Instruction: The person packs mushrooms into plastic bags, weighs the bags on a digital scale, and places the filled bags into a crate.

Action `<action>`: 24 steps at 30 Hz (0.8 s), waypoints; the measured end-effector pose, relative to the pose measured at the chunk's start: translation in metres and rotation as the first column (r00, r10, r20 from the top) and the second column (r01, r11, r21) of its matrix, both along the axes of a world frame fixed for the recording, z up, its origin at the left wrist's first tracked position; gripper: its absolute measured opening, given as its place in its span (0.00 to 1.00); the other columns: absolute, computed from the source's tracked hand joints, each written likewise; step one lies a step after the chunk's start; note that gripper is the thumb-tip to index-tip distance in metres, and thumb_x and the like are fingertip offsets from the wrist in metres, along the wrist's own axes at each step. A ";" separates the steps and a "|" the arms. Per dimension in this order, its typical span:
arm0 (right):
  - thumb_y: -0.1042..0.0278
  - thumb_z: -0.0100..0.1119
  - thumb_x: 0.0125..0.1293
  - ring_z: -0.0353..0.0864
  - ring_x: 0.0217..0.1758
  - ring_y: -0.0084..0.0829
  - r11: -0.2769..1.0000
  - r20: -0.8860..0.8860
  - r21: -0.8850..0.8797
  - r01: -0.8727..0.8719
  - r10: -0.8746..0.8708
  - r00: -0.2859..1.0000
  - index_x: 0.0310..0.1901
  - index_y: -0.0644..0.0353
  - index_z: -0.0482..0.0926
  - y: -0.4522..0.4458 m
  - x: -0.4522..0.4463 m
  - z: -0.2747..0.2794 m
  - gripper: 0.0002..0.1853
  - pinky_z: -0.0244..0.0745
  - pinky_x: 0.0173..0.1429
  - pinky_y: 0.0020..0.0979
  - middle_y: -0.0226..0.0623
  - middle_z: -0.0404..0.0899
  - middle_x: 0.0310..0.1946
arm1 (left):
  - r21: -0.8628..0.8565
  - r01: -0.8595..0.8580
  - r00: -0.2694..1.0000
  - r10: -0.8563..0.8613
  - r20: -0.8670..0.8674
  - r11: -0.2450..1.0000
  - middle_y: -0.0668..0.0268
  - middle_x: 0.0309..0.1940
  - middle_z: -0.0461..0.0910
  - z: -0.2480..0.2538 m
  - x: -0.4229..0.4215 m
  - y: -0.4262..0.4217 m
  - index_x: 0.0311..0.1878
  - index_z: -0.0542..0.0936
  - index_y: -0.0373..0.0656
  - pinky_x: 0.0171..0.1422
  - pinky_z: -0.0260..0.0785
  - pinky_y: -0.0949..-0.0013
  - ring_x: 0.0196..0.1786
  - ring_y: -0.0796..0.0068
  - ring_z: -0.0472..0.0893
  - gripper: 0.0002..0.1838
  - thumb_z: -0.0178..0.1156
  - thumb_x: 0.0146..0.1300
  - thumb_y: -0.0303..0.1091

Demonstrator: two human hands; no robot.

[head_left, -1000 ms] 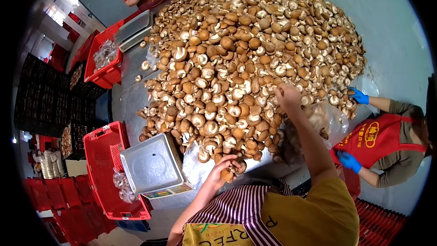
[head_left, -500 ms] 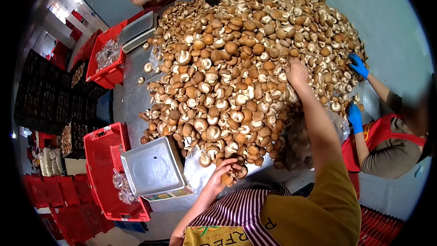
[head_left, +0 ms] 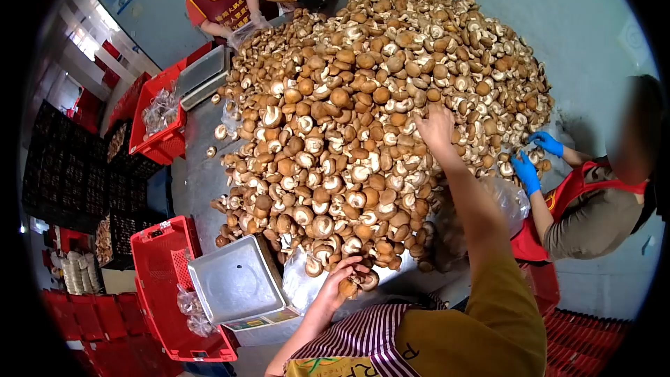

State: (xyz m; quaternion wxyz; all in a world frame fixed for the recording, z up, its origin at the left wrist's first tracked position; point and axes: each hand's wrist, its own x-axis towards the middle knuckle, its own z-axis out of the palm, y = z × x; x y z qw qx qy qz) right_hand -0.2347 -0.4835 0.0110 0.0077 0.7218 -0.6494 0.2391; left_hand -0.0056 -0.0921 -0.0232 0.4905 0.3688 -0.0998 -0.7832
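A large heap of brown-capped shiitake mushrooms (head_left: 363, 146) with pale stems covers the metal table. Low in the view, my left hand (head_left: 338, 285) is closed around a few mushrooms (head_left: 349, 287) beside the heap's near edge. My right hand (head_left: 437, 129) reaches out to the middle of the heap and touches the mushrooms there. Its fingertips point down among the caps, so their grip is hidden. Under my right forearm lies a clear plastic bag (head_left: 506, 199), and more clear plastic (head_left: 299, 279) sits just left of my left hand.
A scale with a metal pan (head_left: 237, 281) stands at left, by a red crate (head_left: 160, 258) with bagged mushrooms. Farther back are another scale (head_left: 202, 77) and red crate (head_left: 164, 126). A blue-gloved co-worker (head_left: 527, 171) handles mushrooms at right; two people stand across the table.
My right hand has shifted slightly left and is still in the heap. My left hand keeps its mushrooms. The view has tilted up, and the co-worker's blue gloves have moved closer together.
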 end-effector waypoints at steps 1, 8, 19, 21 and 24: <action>0.55 0.64 0.59 0.76 0.50 0.43 0.997 0.064 -0.071 -0.023 0.028 0.998 0.35 0.61 0.81 0.008 -0.001 -0.002 0.15 0.68 0.57 0.42 0.44 0.81 0.40 | -0.011 0.003 1.000 -0.003 -0.030 1.000 0.52 0.50 0.79 -0.001 -0.001 0.001 0.64 0.69 0.36 0.49 0.81 0.62 0.49 0.59 0.83 0.23 0.54 0.69 0.36; 0.65 0.57 0.65 0.76 0.54 0.36 0.971 0.154 -0.048 -0.233 0.238 0.959 0.42 0.60 0.81 0.057 0.012 -0.004 0.10 0.67 0.67 0.42 0.39 0.81 0.44 | -0.032 0.050 0.998 -0.051 -0.029 0.998 0.51 0.52 0.78 0.015 -0.011 -0.029 0.67 0.66 0.39 0.52 0.78 0.60 0.50 0.56 0.82 0.25 0.55 0.69 0.36; 0.73 0.63 0.60 0.75 0.53 0.43 0.977 0.001 -0.023 -0.211 0.211 0.977 0.46 0.60 0.82 0.051 0.012 -0.019 0.12 0.72 0.59 0.42 0.48 0.75 0.48 | -0.019 0.020 1.000 -0.020 -0.019 1.000 0.49 0.53 0.78 0.002 -0.008 -0.017 0.67 0.66 0.38 0.54 0.78 0.58 0.51 0.54 0.82 0.26 0.55 0.68 0.36; 0.75 0.59 0.63 0.77 0.50 0.42 0.957 0.308 -0.124 -0.261 0.287 0.907 0.45 0.60 0.82 0.054 0.003 -0.020 0.09 0.74 0.56 0.44 0.48 0.77 0.44 | 0.009 0.018 0.999 -0.018 -0.030 1.000 0.49 0.53 0.78 0.003 -0.007 -0.012 0.67 0.66 0.38 0.54 0.78 0.57 0.50 0.53 0.82 0.27 0.55 0.68 0.36; 0.81 0.47 0.67 0.80 0.45 0.33 0.992 0.610 -0.069 -0.101 0.122 0.783 0.45 0.59 0.81 0.053 -0.012 -0.031 0.13 0.78 0.47 0.32 0.42 0.80 0.42 | 0.012 -0.002 1.000 0.002 -0.029 1.000 0.49 0.53 0.77 0.003 -0.004 -0.009 0.67 0.66 0.37 0.53 0.79 0.56 0.50 0.53 0.83 0.27 0.55 0.68 0.37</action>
